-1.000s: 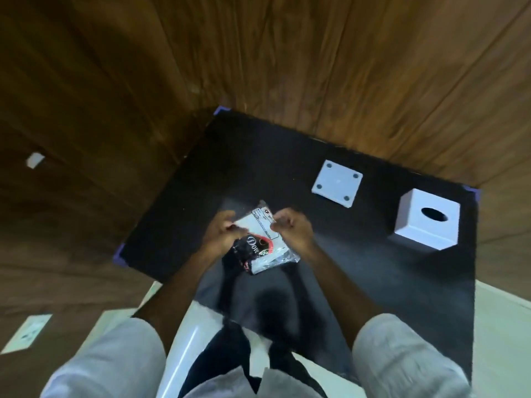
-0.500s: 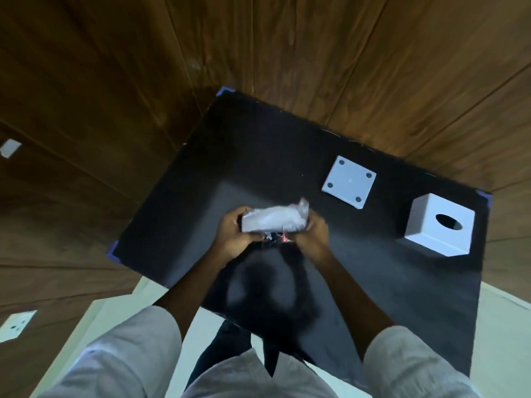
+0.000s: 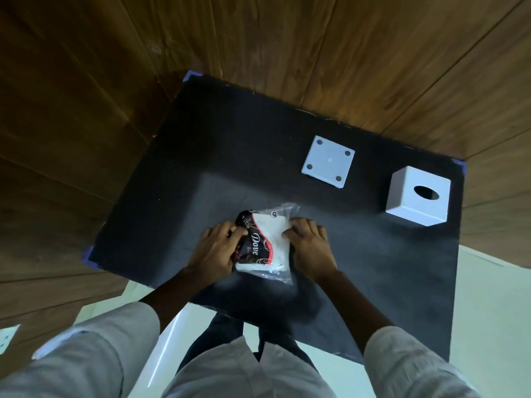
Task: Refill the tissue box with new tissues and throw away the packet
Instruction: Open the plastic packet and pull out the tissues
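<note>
Hands are meeting on the tissue packet (image 3: pixel 265 242) near the front middle of the black table mat (image 3: pixel 373 268), and we are gripping it from both sides: our left hand (image 3: pixel 214 254) is curling its fingers over the dark printed edge, our right hand (image 3: pixel 311 247) is pinching the white side with fingertips bent inward. Both sets of fingers are closed on the plastic, not spread. The packet is lying with its long axis running away from us and tilting slightly right, its crinkled clear end pointing toward the far side of the mat and another loose flap trailing toward our body. It looks still sealed or barely opened (the wrap is too glossy for us to tell whether a tear has begun), so we are judging that the step in hand is pulling the plastic apart. The tissue box (image 3: pixel 418 195) is sitting well apart to the right, nearer our right hand, oval slot facing up; nothing is showing through that dark slot, so we cannot tell what is inside. Its flat white base plate (image 3: pixel 328 161), with four round dots at the corners, is lying separately between packet and box, toward the far edge. No bin is visible for the wrapper.
</note>
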